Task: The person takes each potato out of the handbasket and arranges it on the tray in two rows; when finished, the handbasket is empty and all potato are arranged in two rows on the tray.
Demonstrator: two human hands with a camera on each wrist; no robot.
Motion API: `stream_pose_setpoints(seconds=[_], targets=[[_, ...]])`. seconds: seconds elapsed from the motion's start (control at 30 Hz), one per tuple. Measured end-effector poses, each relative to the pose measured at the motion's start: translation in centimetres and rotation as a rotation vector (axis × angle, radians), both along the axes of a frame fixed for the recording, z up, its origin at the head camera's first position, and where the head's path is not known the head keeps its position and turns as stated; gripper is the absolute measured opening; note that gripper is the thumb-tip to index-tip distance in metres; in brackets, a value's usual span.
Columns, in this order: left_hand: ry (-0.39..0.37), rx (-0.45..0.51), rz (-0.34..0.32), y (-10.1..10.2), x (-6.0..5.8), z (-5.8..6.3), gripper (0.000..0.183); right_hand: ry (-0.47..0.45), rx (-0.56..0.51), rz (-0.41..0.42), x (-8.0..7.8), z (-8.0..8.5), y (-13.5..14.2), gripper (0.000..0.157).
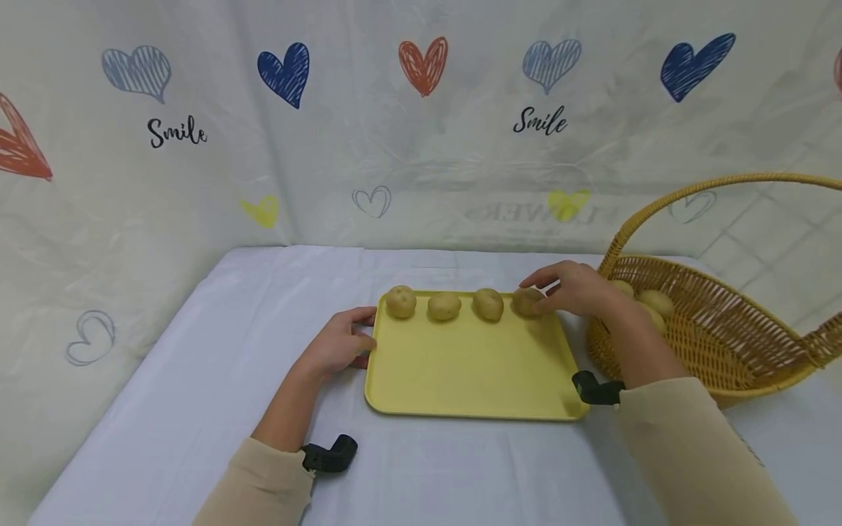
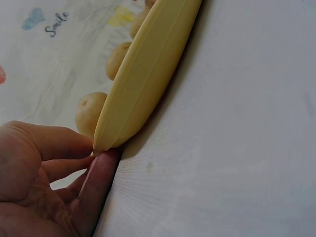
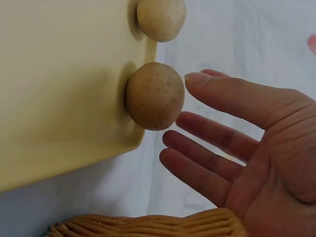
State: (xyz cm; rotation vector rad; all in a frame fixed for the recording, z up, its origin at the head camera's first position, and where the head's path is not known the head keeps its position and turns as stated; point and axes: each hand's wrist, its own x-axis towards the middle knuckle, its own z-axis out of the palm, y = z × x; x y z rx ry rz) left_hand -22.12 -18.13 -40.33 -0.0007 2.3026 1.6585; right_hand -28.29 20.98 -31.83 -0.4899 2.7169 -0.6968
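Observation:
A yellow tray [image 1: 460, 372] lies on the white cloth, with several potatoes in a row along its far edge. My left hand [image 1: 335, 343] holds the tray's left rim, thumb and fingertips meeting at its edge in the left wrist view. At the far right corner sits the rightmost potato [image 1: 526, 302]. My right hand [image 1: 579, 288] hovers just behind and beside it. In the right wrist view the fingers are spread and relaxed, the thumb tip right by that potato [image 3: 155, 96], which stands on the tray. Nothing is gripped in this hand.
A wicker basket [image 1: 710, 351] with a tall arched handle stands right of the tray, close by my right forearm. Several potatoes [image 1: 656, 302] lie in its left end. Behind the cloth-covered table [image 1: 197, 365] hangs a white curtain [image 1: 342, 146] printed with hearts.

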Motion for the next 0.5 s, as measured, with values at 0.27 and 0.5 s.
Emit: stream_pose_setpoints(seconds=[0.27,0.5], targets=[[0.01,-0.004,-0.005,0.0,0.0,0.1,0.069,0.023,-0.059,-0.002,1.0,0.4,0.7,0.044],[0.012,-0.01,-0.008,0.0,0.0,0.1,0.069,0.032,-0.166,-0.009,1.6,0.5,1.5,0.045]])
